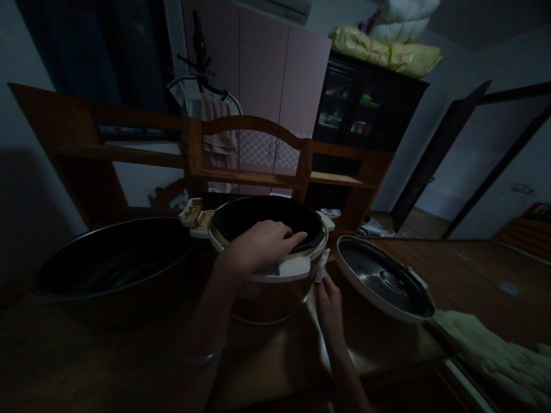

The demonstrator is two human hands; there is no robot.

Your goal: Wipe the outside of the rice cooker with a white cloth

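Observation:
A white and brown rice cooker [271,301] stands lidless on the wooden table, its dark inner opening [267,212] facing up. My left hand [262,244] reaches over its near rim, fingers bent down inside and partly hidden, thumb stretched to the right; it grips the cooker there. Low at the cooker's right side, my right hand [329,298] is closed on a crumpled white tissue [322,265] that touches the outer wall. Right of it lies the cooker's detached round lid [387,281], inner side up. A large black inner pot [116,258] sits on the left.
The wooden table [275,367] ends at its right edge, beside a pale green cloth [491,350]. Behind the cooker rises a wooden rack [249,178] with shelves. Farther back stand a pink wardrobe [262,74] and a dark cabinet [370,109]. The room is dim.

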